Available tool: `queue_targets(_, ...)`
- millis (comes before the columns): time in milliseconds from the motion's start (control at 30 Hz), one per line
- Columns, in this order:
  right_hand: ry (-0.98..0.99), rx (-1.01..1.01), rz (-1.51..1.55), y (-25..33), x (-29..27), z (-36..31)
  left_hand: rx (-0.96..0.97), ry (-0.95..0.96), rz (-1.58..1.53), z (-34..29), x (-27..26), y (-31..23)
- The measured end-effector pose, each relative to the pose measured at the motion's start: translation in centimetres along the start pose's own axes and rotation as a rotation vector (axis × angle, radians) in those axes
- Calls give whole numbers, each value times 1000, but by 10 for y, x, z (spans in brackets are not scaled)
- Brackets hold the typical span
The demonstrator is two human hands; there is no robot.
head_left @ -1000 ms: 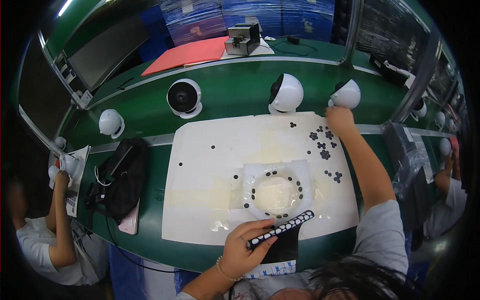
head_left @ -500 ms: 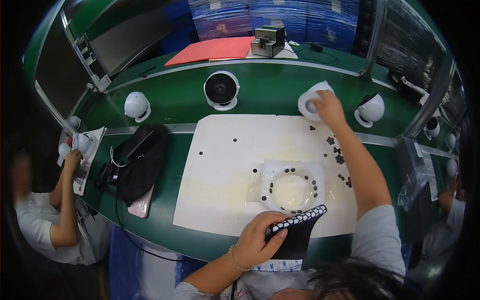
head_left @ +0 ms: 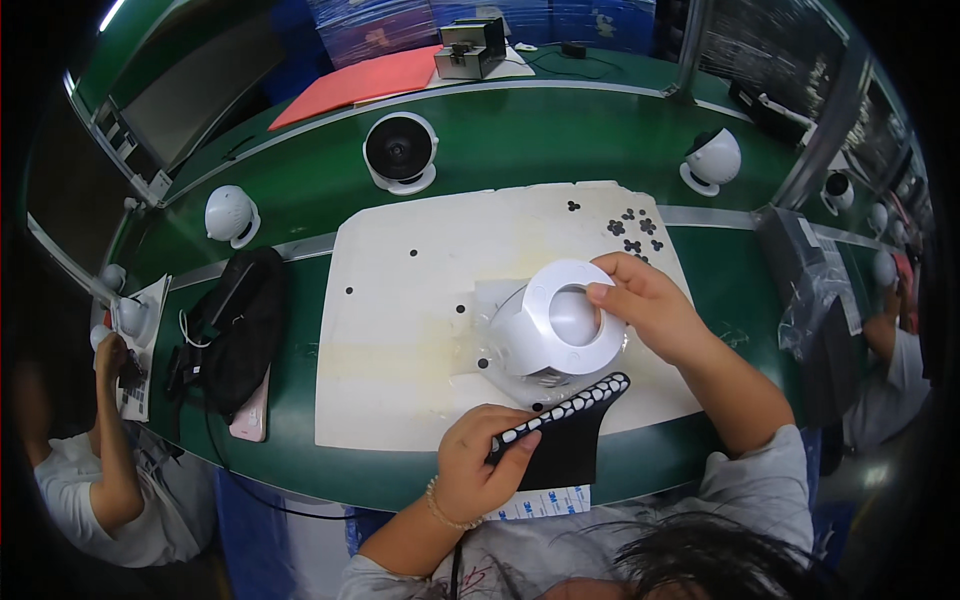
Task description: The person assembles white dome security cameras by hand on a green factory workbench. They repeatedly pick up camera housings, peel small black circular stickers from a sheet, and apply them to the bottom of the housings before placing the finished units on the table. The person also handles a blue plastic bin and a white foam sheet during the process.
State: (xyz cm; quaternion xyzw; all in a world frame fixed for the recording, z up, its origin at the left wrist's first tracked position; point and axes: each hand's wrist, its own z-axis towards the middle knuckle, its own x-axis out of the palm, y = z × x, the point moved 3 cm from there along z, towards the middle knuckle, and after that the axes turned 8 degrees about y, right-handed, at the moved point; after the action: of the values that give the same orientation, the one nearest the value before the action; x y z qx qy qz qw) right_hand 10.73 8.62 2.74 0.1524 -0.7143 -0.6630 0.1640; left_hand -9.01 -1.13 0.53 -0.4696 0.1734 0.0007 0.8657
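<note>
My right hand (head_left: 645,305) grips the ring-shaped base of a white rounded device (head_left: 520,338), fingers at the ring's edge and thumb on its inner rim. The ring faces up, and the device's body is over a translucent film-covered pad (head_left: 487,298), hiding most of it. In my left hand (head_left: 482,455) is a bent black sheet (head_left: 555,450) with rows of white round spots along its upper edge, pinched between thumb and fingers just in front of the device. Black round dots (head_left: 483,364) lie beside the pad on a stained white board (head_left: 380,400).
More black dots (head_left: 632,246) cluster at the board's far right. Similar white devices (head_left: 400,150) stand along the green bench behind. A black bag (head_left: 250,325) and pink phone (head_left: 249,415) lie at left, a dark box (head_left: 795,250) at right. Co-workers sit on both sides.
My right hand has brought the white device from the back of the bench to over the pad, base turned up. My left hand still holds the black sheet. The view has shifted.
</note>
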Motion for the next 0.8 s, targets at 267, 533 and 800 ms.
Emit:
queue_targets(267,16,-859,-1028,32,61,-56,-28,2,72,-3,-5,-2)
queue_targets(533,73,-1120,-1054,11,72,-64,-112,-23,131,-6,-11,-3)
queue_targets(800,273,-849,-937,25,83,-50,48,7,193,-1,-13,-5)
